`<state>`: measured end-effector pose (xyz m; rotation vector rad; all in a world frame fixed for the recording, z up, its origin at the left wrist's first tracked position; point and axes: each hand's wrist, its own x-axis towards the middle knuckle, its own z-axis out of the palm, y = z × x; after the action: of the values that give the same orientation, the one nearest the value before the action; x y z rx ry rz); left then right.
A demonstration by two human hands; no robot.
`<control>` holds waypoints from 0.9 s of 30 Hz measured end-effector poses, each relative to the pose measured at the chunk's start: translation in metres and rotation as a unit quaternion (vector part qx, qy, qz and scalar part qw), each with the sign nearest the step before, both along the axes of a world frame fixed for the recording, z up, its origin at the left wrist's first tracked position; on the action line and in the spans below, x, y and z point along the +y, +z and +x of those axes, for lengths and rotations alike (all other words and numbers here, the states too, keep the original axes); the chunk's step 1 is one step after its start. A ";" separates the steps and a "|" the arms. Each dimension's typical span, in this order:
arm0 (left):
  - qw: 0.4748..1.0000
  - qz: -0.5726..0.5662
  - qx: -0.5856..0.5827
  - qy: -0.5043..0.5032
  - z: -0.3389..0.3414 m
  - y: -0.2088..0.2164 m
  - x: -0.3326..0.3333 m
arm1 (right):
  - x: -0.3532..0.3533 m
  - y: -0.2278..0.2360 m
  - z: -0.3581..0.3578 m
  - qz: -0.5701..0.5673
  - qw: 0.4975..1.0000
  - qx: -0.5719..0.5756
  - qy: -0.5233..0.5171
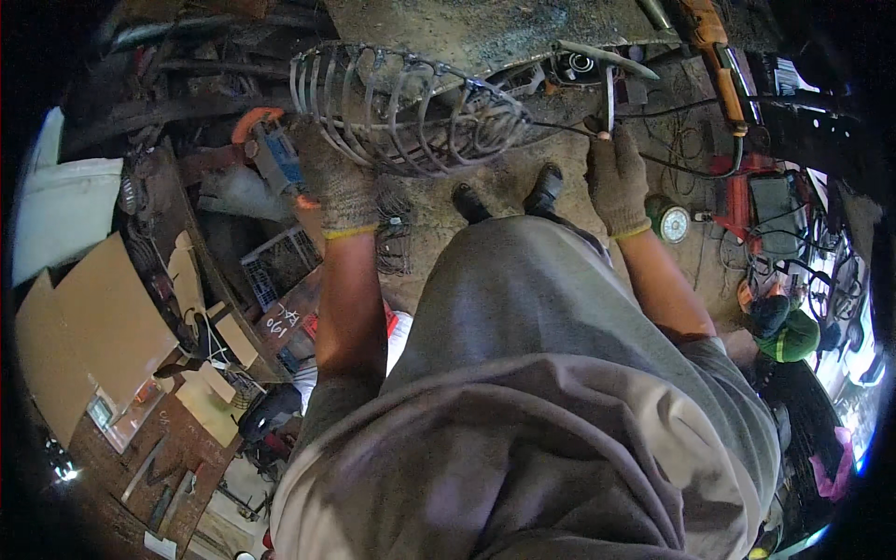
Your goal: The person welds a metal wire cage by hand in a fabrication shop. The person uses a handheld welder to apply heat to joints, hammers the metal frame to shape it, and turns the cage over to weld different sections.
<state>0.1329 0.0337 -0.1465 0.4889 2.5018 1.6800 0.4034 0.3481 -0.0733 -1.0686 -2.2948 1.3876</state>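
A cage of curved metal bars (pixel 411 112) rests at the front edge of a worn metal worktop (pixel 495 28). My left hand (pixel 338 182), in a knitted work glove, is closed around the cage's left end; the bars partly hide its fingers. In my right hand (pixel 618 187), gloved the same way, is a chipping hammer (pixel 609 103), gripped low on its thin handle. The hammer's slightly curved, pointed head is up near the worktop edge, right of the cage and apart from it.
An orange-handled tool (pixel 719 70) with a black cable hangs at the upper right. Below it stand a red machine (pixel 747 201) and a round tin (pixel 670 222). An orange and blue tool (pixel 275 159) lies beside my left hand. Cardboard (pixel 103 327) covers part of a bench at left.
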 end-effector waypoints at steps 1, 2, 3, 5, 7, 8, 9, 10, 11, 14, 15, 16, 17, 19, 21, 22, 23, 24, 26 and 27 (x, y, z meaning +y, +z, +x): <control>0.998 0.055 -0.043 -0.002 0.003 0.002 0.003 | 0.001 0.010 -0.001 -0.013 1.000 -0.016 0.003; 0.985 0.140 -0.105 -0.004 0.009 0.013 0.014 | 0.001 0.018 -0.003 -0.072 0.997 -0.031 -0.021; 0.961 0.223 -0.164 0.002 0.014 0.026 0.025 | 0.001 0.012 -0.003 -0.056 0.998 -0.032 -0.019; 0.847 0.427 -0.316 0.014 0.039 0.096 0.065 | 0.007 -0.007 0.003 -0.023 0.999 -0.040 -0.020; 0.830 0.454 -0.313 0.083 0.046 0.101 0.062 | 0.007 -0.012 0.004 0.007 0.999 -0.034 -0.004; 0.824 0.461 -0.315 0.094 0.049 0.104 0.062 | 0.007 -0.012 0.003 0.011 1.000 -0.026 0.002; 0.819 0.467 -0.316 0.106 0.051 0.107 0.063 | 0.007 -0.011 0.004 0.014 1.000 -0.018 0.007; 0.820 0.466 -0.318 0.096 0.055 0.114 0.064 | 0.006 -0.010 0.003 0.006 1.000 -0.003 0.011; 0.819 0.466 -0.323 0.085 0.058 0.122 0.069 | 0.006 -0.011 0.005 0.003 1.000 0.000 0.012; 0.813 0.469 -0.341 0.051 0.065 0.137 0.078 | 0.007 -0.015 0.011 -0.005 1.000 -0.006 0.016; 0.803 0.483 -0.348 0.035 0.062 0.131 0.075 | 0.007 -0.014 0.012 -0.012 1.000 -0.007 0.020; 0.794 0.496 -0.352 0.021 0.060 0.127 0.071 | 0.007 -0.012 0.013 -0.030 0.999 -0.001 0.031; 0.784 0.509 -0.356 0.007 0.059 0.124 0.069 | 0.006 -0.010 0.013 -0.047 0.998 0.005 0.041; 0.829 0.445 -0.331 0.067 0.065 0.127 0.077 | 0.006 -0.008 0.015 0.031 0.997 0.030 0.057; 0.915 0.327 -0.233 0.038 0.061 0.111 0.072 | 0.005 -0.005 0.016 0.060 0.996 0.030 0.056; 0.961 0.236 -0.142 -0.019 0.048 0.079 0.053 | 0.003 -0.001 0.014 0.050 0.997 0.020 0.052; 0.962 0.225 -0.154 -0.006 0.048 0.074 0.053 | 0.003 0.001 0.014 0.040 0.998 0.008 0.045; 0.963 0.214 -0.165 0.007 0.047 0.070 0.054 | 0.002 0.003 0.013 0.048 0.997 0.007 0.057; 0.844 0.341 -0.381 0.166 0.059 0.103 0.086 | 0.000 0.007 0.013 0.064 0.995 0.006 0.075; 0.847 0.332 -0.382 0.164 0.056 0.091 0.082 | -0.002 0.015 0.010 0.061 0.994 0.001 0.091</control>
<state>0.1889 0.1157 -0.0558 -0.5398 1.4486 2.2441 0.4133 0.3465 -0.0583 -0.8382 -2.4930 1.2891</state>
